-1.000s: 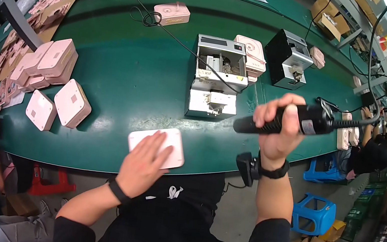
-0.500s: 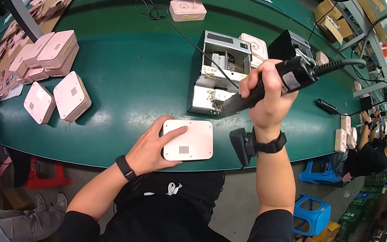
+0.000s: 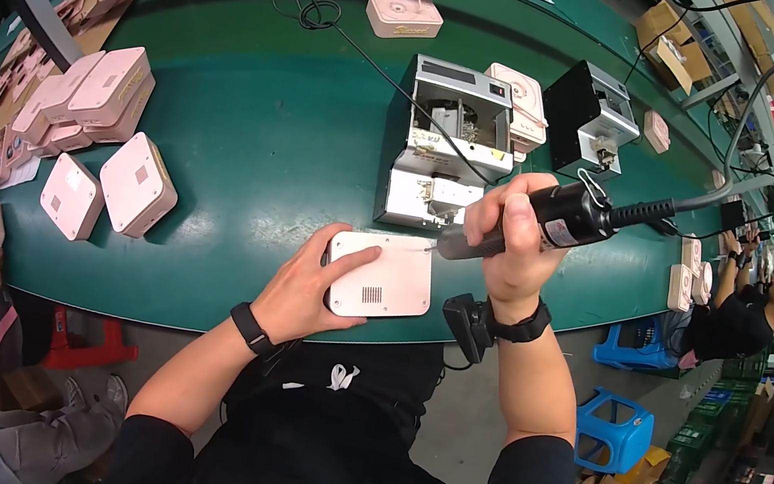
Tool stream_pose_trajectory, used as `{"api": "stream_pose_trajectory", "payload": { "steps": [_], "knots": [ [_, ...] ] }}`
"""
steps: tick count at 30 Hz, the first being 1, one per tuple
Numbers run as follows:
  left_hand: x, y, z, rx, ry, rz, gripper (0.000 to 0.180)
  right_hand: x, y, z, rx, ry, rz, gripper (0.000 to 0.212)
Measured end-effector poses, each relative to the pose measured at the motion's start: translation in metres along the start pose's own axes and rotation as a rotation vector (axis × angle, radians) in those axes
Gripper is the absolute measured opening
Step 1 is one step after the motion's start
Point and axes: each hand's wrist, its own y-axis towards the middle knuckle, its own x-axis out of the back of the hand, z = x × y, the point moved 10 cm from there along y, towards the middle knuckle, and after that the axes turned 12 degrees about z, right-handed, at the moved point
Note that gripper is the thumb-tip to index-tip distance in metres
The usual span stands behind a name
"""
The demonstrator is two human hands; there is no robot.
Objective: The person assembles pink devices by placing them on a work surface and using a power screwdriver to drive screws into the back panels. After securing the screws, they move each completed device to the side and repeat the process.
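A pale pink box-shaped device (image 3: 395, 289) with a small grille and corner holes lies on the green bench in front of me. My left hand (image 3: 304, 285) grips its left end, thumb across the top and fingers round the edge. My right hand (image 3: 517, 237) is wrapped round a black corded electric screwdriver (image 3: 563, 214), tilted with its bit at the device's far right corner. Whether a screw sits under the bit is too small to tell. Just beyond the device stands a silver-and-black screw feeder (image 3: 445, 145).
Several pink devices (image 3: 113, 87) are piled at the left, with two lying nearer. Behind the feeder are another pink device (image 3: 519, 101) and a second feeder (image 3: 594, 118). A cable (image 3: 366, 56) crosses the bench. Other people (image 3: 754, 290) work at both sides; a blue stool (image 3: 615, 430) stands right.
My right hand has brought the screwdriver from the feeder down and toward me, to the device's corner. My left hand still holds the device. At left, a co-worker's hand now lifts a pink piece.
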Motion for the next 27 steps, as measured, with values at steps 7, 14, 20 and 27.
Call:
{"api": "stream_pose_trajectory", "payload": {
  "steps": [7,14,20,27],
  "knots": [
    [-0.005,0.000,0.007,0.046,0.014,0.012,0.085,0.002,-0.003,-0.007,-0.019,0.065,0.006,0.021],
    [-0.004,0.006,0.006,0.028,0.034,-0.006,0.084,0.003,0.009,0.017,0.022,0.062,0.014,0.020],
    [-0.011,0.018,0.001,0.008,0.023,-0.001,0.085,0.014,0.032,0.023,0.077,0.022,-0.154,0.020],
    [-0.013,0.021,0.003,0.010,0.026,0.010,0.084,-0.005,0.028,0.021,0.029,-0.009,0.019,0.021]
  ]
}}
